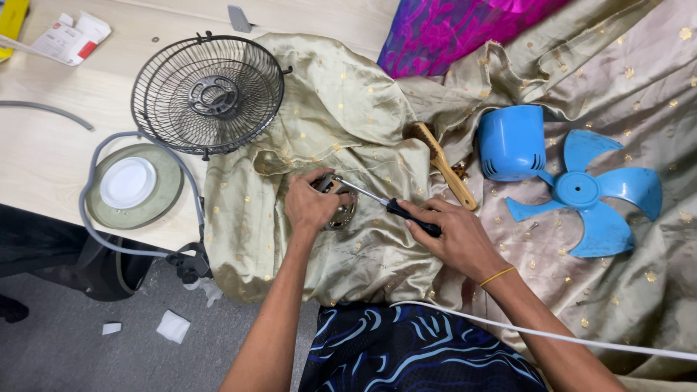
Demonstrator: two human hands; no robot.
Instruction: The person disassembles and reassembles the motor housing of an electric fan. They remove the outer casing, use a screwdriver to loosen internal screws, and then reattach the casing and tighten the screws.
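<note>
My left hand (310,205) grips a small round metal motor part (341,210) that rests on beige gold-dotted cloth (348,116). My right hand (454,236) holds a black-handled screwdriver (396,207). Its shaft points left, with the tip at the top of the metal part. A wooden-handled brush (441,163) lies just beyond my right hand.
A blue fan housing (510,141) and a blue fan blade (584,192) lie to the right on the cloth. A black wire fan grille (207,93) sits at the upper left, with a round base with a white lid (131,185) below it. A white cable (581,340) crosses my lap.
</note>
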